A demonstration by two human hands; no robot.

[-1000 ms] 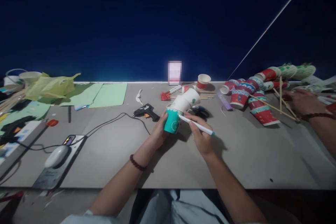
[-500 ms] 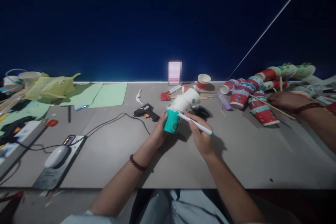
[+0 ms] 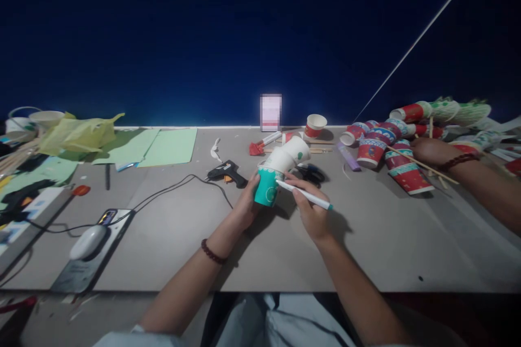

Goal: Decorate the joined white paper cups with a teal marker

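Observation:
My left hand (image 3: 247, 201) is wrapped round a teal paper cup (image 3: 266, 188) that leads a curved chain of joined white cups (image 3: 287, 155). My right hand (image 3: 311, 209) pinches a white pen with a teal cap (image 3: 305, 194); its tip touches the teal cup's rim. Both hands hover just above the grey table (image 3: 260, 238), near its middle.
A black glue gun (image 3: 227, 173) with its cable lies left of the cups, scissors (image 3: 311, 173) just behind them. Red and teal cups (image 3: 380, 146) with wooden sticks pile at the right, where another person's hand (image 3: 431, 150) reaches. Green paper (image 3: 163, 146), a white mouse (image 3: 87, 241) lie left.
The other person's hand at the right has slid leftward toward the pile of red cups. My own hands, the teal cup and the pen have barely shifted.

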